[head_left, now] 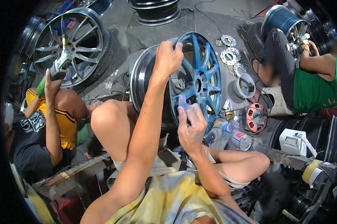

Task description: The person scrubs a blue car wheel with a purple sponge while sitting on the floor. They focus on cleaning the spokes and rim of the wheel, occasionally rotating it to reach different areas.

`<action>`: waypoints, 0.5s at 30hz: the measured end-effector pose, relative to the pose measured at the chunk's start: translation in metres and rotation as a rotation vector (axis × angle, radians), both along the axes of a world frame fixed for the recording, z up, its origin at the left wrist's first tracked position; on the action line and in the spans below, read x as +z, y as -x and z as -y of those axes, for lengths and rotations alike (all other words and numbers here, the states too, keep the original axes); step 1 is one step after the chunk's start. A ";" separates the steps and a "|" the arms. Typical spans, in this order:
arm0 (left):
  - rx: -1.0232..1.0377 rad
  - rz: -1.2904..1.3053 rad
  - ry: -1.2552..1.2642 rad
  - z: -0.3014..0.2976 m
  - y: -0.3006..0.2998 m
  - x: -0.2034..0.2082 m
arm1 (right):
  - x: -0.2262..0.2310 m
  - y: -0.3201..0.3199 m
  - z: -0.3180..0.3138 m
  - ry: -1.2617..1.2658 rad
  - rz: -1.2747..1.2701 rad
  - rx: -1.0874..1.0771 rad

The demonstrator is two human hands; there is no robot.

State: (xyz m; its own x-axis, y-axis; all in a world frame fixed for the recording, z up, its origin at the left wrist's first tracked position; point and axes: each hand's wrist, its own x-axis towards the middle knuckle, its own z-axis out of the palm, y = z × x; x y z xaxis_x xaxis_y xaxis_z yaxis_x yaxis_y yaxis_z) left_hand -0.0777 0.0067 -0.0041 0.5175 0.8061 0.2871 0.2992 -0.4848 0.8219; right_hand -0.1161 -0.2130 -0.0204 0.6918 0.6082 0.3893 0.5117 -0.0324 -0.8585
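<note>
A blue multi-spoke wheel rim [197, 52] stands on edge in front of me, with a dark tyre or wheel barrel [141, 80] behind its left side. At the rim's upper edge, my left hand [168, 56] has its fingers curled over the lip. My right hand [192, 127] pinches a small purple-blue pad [182, 102] against or very close to a lower left spoke. Whether the pad is paper, cloth or sponge I cannot make out. Bluish residue marks the fingers of my right hand.
To the left, a person holds a power tool [62, 64] at a grey wheel [82, 59]. Another person in green [318, 86] works at a wheel on the right. Nearby lie a white bucket [244, 86], a tin can [242, 140], a red cable reel [256, 117] and metal discs [230, 56].
</note>
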 end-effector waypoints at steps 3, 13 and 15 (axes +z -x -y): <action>-0.007 -0.031 0.005 -0.005 -0.001 -0.004 | -0.009 -0.018 -0.014 -0.046 0.133 -0.015; -0.011 0.007 -0.024 0.002 -0.001 0.001 | -0.005 -0.022 -0.020 -0.041 0.274 0.070; 0.036 0.037 -0.088 -0.001 -0.002 -0.002 | -0.008 -0.021 -0.022 -0.088 0.273 0.068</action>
